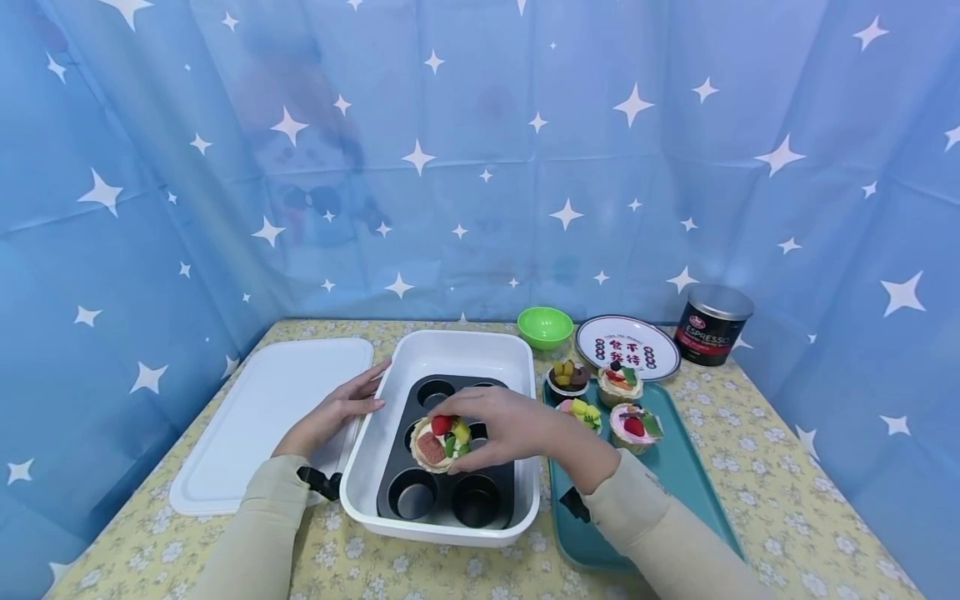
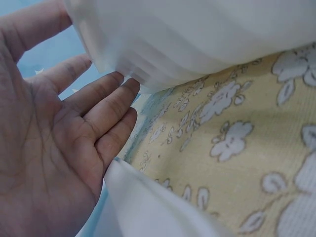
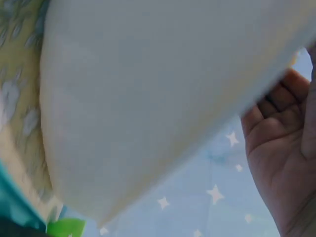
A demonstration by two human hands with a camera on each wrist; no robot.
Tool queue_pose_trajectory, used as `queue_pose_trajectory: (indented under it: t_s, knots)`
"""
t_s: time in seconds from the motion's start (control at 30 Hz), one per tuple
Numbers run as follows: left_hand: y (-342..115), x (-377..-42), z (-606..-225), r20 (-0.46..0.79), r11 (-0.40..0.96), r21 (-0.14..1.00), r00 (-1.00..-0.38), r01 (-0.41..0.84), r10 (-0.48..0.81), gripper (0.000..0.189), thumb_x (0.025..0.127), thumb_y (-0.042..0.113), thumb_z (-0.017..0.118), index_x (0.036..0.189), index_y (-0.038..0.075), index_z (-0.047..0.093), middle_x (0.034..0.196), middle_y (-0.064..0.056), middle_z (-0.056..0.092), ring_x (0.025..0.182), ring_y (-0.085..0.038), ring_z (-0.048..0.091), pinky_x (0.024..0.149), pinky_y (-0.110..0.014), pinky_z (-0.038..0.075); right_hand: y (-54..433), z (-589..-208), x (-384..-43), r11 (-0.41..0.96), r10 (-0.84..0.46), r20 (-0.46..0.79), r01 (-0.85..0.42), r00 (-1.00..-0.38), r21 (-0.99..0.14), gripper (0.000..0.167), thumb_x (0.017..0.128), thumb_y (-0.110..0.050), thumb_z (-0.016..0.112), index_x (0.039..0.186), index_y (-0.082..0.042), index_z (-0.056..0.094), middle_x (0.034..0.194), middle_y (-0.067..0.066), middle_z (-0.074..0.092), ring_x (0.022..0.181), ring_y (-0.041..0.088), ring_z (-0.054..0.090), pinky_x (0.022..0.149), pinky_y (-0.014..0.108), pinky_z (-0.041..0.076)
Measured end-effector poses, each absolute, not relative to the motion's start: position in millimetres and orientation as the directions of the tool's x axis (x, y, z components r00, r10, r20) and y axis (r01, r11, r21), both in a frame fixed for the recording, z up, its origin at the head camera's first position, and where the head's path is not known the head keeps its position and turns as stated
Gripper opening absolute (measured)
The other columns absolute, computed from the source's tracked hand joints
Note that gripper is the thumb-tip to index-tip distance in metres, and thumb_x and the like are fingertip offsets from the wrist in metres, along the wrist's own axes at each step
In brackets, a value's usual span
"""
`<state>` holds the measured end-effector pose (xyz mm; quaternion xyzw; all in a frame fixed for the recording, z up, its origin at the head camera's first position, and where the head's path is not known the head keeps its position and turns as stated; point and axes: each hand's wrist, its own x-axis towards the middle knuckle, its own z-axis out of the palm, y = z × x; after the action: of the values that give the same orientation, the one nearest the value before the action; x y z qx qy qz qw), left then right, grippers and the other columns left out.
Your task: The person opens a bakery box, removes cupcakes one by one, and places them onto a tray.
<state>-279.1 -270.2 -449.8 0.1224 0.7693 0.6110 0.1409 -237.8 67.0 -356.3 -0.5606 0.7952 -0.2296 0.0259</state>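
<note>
My right hand (image 1: 506, 427) pinches a fruit tart (image 1: 440, 443) topped with a strawberry, yellow fruit, green pieces and a pinkish square. The tart is over the middle-left cup of a dark muffin tin (image 1: 392, 492). That tin lies inside a deep white rectangular pan (image 1: 442, 534). Along the pan's left side, my left hand (image 1: 341, 410) touches the wall with extended fingers (image 2: 111, 106). In the right wrist view the pan's outer wall (image 3: 123, 108) hides the tart and the fingertips of the right hand (image 3: 276, 138).
A teal tray (image 1: 678, 492) on the right holds several decorated cupcakes (image 1: 633, 425). Behind it are a green bowl (image 1: 545, 327), an oval plate with red writing (image 1: 652, 342) and an espresso tin (image 1: 712, 325). A flat white lid (image 1: 255, 417) lies left of the pan.
</note>
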Motion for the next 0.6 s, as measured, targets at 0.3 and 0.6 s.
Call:
queue_pose_trajectory:
  t_s: [0.3,0.6]
  knots:
    - [-270,-280,-449,-0.047,0.218,0.975,-0.924,0.04,0.38,0.077,0.097,0.028,0.065,0.161,0.039,0.023,0.164,-0.003,0.027,0.15,-0.03,0.026,0.117,-0.06,0.021,99,-351,-240,0.282,-0.881,0.245,-0.865,-0.405,-0.414,0.064,0.087,-0.048,0.077,0.14,-0.018,0.059,0.136,-0.003,0.059,0.119,0.01,0.058,0.096,0.034,0.052]
    - [-271,-279,-451,-0.058,0.232,0.972,-0.928,0.031,0.368,0.077,0.097,0.028,0.064,0.161,0.038,0.023,0.164,-0.004,0.027,0.149,-0.031,0.027,0.116,-0.058,0.027,130,-352,-241,0.333,-0.847,0.291,-0.872,-0.444,-0.359,0.064,0.086,-0.046,0.078,0.138,-0.014,0.06,0.135,0.001,0.062,0.118,0.014,0.061,0.092,0.032,0.054]
